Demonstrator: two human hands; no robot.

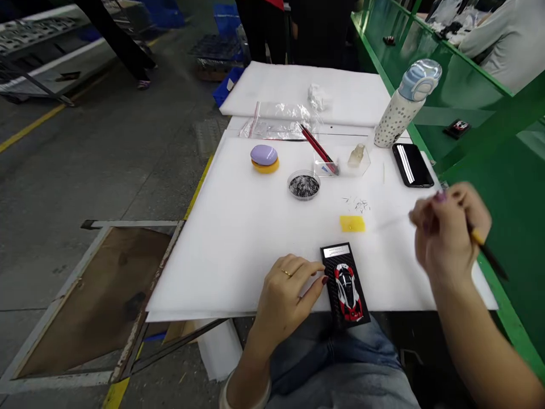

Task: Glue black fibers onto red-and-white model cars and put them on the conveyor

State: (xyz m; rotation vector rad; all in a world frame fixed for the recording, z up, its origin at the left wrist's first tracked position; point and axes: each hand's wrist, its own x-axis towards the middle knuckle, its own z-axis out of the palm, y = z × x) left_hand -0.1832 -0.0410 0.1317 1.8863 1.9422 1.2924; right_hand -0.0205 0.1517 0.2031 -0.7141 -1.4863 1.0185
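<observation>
A red, white and black model car (348,288) is mounted on a black, carbon-patterned base (361,278) at the table's front edge. My left hand (287,295) lies at the base's left side, thumb and index fingertip at its edge with a small gap between them. Off to the right, my right hand (449,233) is raised and blurred, closed on a thin dark stick-like tool (491,258) with a yellow-orange part. Its working end is smeared by motion. Between the hands lies a small yellow pad (352,224), with short black slivers (361,205) scattered behind it.
A round clear dish (304,186) of black slivers, a purple-and-yellow oval case (264,158), a clear tray (340,165) with a red pen-like tool (319,149), a phone (412,165) and a bottle (402,108) stand farther back. A green partition (477,170) borders the right.
</observation>
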